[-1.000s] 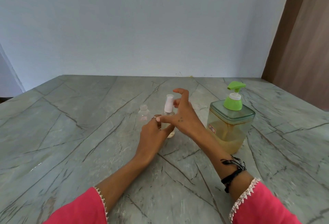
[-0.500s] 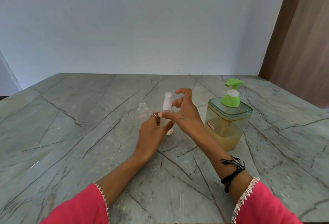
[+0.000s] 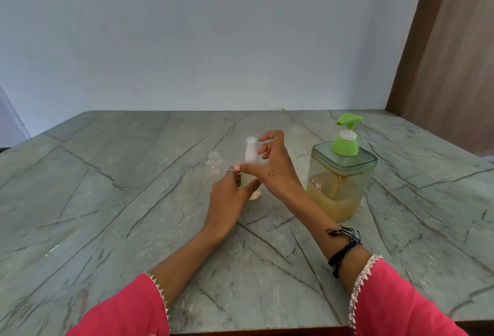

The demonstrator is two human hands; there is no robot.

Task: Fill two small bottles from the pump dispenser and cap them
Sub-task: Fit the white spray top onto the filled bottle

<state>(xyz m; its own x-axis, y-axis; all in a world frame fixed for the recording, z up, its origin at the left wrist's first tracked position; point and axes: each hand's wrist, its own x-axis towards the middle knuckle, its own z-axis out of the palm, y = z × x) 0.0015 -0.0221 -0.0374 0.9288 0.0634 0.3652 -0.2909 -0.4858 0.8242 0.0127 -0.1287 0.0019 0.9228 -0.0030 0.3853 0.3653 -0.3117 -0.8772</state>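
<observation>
Looking across the scene from largest thing to smallest, we find the grey veined bench (image 3: 112, 202) carrying everything, and the pump dispenser (image 3: 340, 175) standing at about three o'clock from our hands, its green pump head up and amber liquid reaching roughly halfway up the tank.

Our left hand (image 3: 227, 196) grips the body of the filled bottle (image 3: 251, 175), fingers curled round its lower half so that it stands upright on the bench. Our right hand (image 3: 275, 167) sits just beside the bottle at its three o'clock side, spread and relaxed, holding nothing: the thumb reaches across the bottle's shoulder toward our left fingers, while the fingertips (image 3: 263, 138) arch close to the pale pink cap (image 3: 250, 148) without clearly closing on it. Compared with half a second ago, that hand has barely shifted; the fingers stay hooked near the cap top and the cap sits in the same upright place on the neck. We judge this to mean the cap is seated and the twisting is finished or nearly so, with the right hand about to let go.

At about nine o'clock from the capped bottle, just beside it, stands the empty bottle (image 3: 214, 166), clear, open-mouthed and uncapped. It has not moved. So, by our reckoning, half of the task is done: this second bottle remains to be filled at the dispenser and capped. We see no second cap anywhere on the bench.
</observation>
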